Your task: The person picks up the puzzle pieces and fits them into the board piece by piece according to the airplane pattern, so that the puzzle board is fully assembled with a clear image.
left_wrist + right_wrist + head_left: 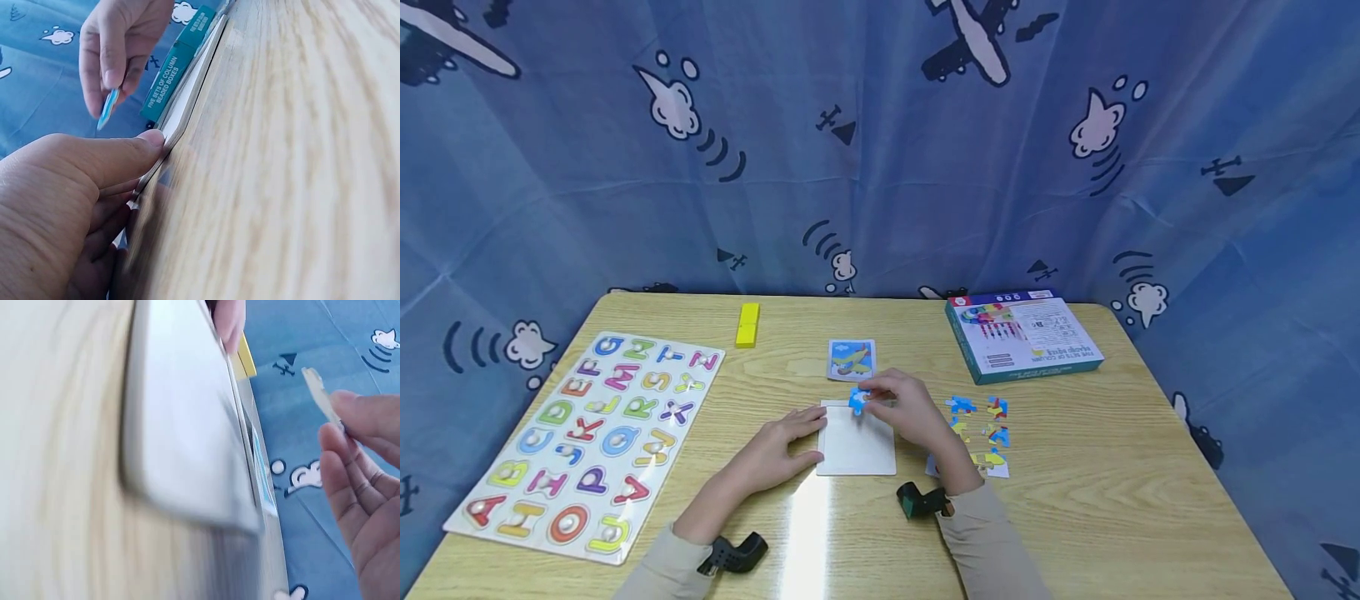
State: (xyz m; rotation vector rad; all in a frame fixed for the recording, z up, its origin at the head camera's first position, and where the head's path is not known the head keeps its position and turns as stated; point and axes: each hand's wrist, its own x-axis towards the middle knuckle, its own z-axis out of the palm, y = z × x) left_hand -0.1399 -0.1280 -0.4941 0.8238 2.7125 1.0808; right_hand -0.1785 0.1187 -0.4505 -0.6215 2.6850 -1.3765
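My right hand pinches a small blue puzzle piece between thumb and fingers, above the upper part of a white square puzzle board. In the right wrist view the piece is edge-on, raised clear of the board. My left hand rests at the board's left edge, fingers fairly straight; in the left wrist view its thumb touches the rim. Several loose puzzle pieces lie right of the board, partly hidden by the right wrist. A picture card with a yellow plane lies just behind the board.
A white alphabet board with coloured letters covers the table's left side. A yellow block lies at the back left. At the back right lies a flat green-sided box. A blue curtain hangs behind the wooden table.
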